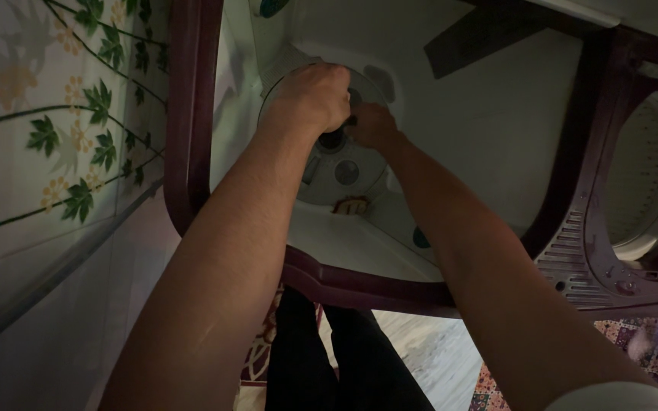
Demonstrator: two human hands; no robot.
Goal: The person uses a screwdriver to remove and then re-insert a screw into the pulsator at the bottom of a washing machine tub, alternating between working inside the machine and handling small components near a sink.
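White plastic all over the inside of this tub (451,114), with a maroon rim (192,114) round the top. Both arms go down to the round disc (340,171) on the tub floor, the agitator plate by the look of it.

Left hand (310,97) is fisted tight over the disc's far edge, knuckles up, gripping something near the dark hub (334,139). What exactly is under the palm I can't tell. Right hand (373,125) is just beside it, fingers curled in at the hub, touching or pinching it. Too dark to say whether it's clamped on anything.

My guess on handling: stiff moulded plastic, light for its width, probably slick if wet, and the thin edge could crack if levered hard. The hub or the rim looks like the place to grab, not the flat face.

Count: one disc, one hub, two hands, two tubs. The second tub (649,175) is well off to the right, ribbed inside. Leafy tiles (62,129) on the left wall, dark trousers (329,358) below.
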